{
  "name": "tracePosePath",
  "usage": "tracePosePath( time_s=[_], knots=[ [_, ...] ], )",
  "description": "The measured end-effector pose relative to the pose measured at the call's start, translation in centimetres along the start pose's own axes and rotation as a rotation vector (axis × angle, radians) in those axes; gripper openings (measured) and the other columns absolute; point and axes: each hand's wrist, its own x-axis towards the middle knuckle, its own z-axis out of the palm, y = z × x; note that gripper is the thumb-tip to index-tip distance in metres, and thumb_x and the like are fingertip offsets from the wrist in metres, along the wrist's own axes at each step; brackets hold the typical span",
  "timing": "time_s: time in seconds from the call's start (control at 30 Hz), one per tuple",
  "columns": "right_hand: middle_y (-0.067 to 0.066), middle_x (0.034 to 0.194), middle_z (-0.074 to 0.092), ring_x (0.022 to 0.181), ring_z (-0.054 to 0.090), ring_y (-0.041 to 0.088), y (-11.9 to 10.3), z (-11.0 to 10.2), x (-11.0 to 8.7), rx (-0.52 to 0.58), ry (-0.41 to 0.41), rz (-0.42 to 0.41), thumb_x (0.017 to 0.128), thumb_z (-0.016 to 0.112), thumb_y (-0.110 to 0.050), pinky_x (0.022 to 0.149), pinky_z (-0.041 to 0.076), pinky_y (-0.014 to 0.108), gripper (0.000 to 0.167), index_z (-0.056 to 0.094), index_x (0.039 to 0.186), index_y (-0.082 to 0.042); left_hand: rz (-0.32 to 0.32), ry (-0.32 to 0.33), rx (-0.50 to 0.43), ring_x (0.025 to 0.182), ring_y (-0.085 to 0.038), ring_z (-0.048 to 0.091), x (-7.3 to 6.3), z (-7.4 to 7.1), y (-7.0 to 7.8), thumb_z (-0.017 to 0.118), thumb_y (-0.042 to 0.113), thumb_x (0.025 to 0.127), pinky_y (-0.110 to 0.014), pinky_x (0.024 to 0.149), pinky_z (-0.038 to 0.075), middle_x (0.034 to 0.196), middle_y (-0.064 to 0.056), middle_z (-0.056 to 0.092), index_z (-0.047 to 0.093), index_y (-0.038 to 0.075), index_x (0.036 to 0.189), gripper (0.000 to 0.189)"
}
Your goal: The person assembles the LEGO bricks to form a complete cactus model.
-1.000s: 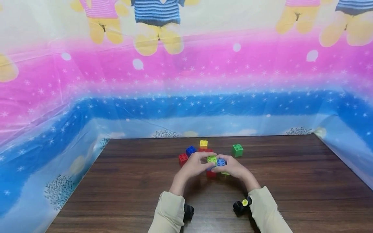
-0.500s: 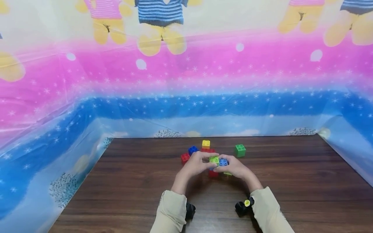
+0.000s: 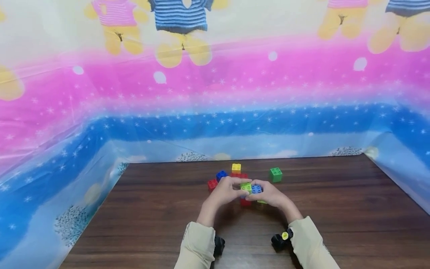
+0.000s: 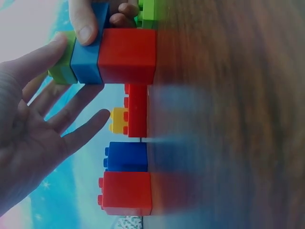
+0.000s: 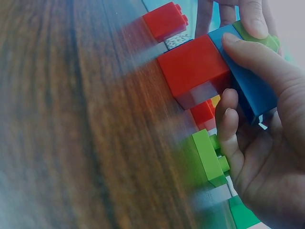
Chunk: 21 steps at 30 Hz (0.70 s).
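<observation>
Both hands meet over a small stack of toy building blocks on the table. A red block (image 4: 127,56) forms the bottom, a longer blue block (image 5: 255,93) lies across it, and a lime block (image 3: 246,186) sits on top at the left end. My left hand (image 3: 226,192) pinches the lime block between thumb and fingers. From the other side, my right hand (image 3: 272,194) grips the blue block, its thumb on the near face. Studs of the blue block show beside the lime one in the head view. Fingers hide the stack's far side.
Behind the left hand stand a red block (image 3: 212,184) and a dark blue block (image 3: 221,175). A yellow block (image 3: 236,168) sits on a red brick (image 3: 235,175). A green block (image 3: 276,174) stands back right; a low lime block (image 5: 208,157) lies by the right hand.
</observation>
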Motion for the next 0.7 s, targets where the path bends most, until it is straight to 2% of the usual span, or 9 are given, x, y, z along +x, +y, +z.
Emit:
tracePosePath(
  time_s=[0.13,0.37,0.5,0.7],
  knots=[
    [0.012,0.106,0.061,0.09,0.056,0.019,-0.16,-0.01,0.09,0.005,0.009,0.013,0.087,0.072,-0.029,0.081,0.05,0.031,0.041,0.056,0.116,-0.003,-0.015,-0.01,-0.016,0.08,-0.022,0.063,0.1,-0.18,0.05,0.071,0.022,0.089,-0.023,0.063,0.051,0.117,-0.01,0.069,0.066,0.019,0.127,0.039],
    [0.012,0.107,0.06,0.092,0.055,0.019,-0.31,-0.04,0.08,0.012,0.023,0.041,0.087,0.072,-0.029,0.082,0.049,0.03,0.042,0.055,0.116,-0.004,-0.031,-0.016,-0.019,0.065,-0.013,0.051,0.28,-0.42,0.21,0.072,0.023,0.088,-0.022,0.057,0.046,0.119,-0.01,0.067,0.066,0.019,0.127,0.04],
    [0.013,0.108,0.06,0.092,0.056,0.018,-0.32,0.04,-0.02,0.016,0.003,0.037,0.087,0.072,-0.03,0.081,0.05,0.03,0.044,0.055,0.117,-0.003,-0.035,-0.016,-0.016,0.066,-0.015,0.051,0.27,-0.31,0.07,0.072,0.023,0.088,-0.021,0.057,0.045,0.12,-0.011,0.067,0.066,0.018,0.127,0.039],
    [0.012,0.108,0.061,0.092,0.056,0.019,-0.19,0.13,-0.01,0.021,0.015,0.055,0.086,0.073,-0.03,0.082,0.05,0.029,0.045,0.055,0.118,-0.003,-0.028,0.008,-0.009,0.08,-0.016,0.058,0.3,0.03,0.18,0.072,0.02,0.088,-0.022,0.064,0.052,0.123,-0.01,0.067,0.067,0.015,0.126,0.039]
  ],
)
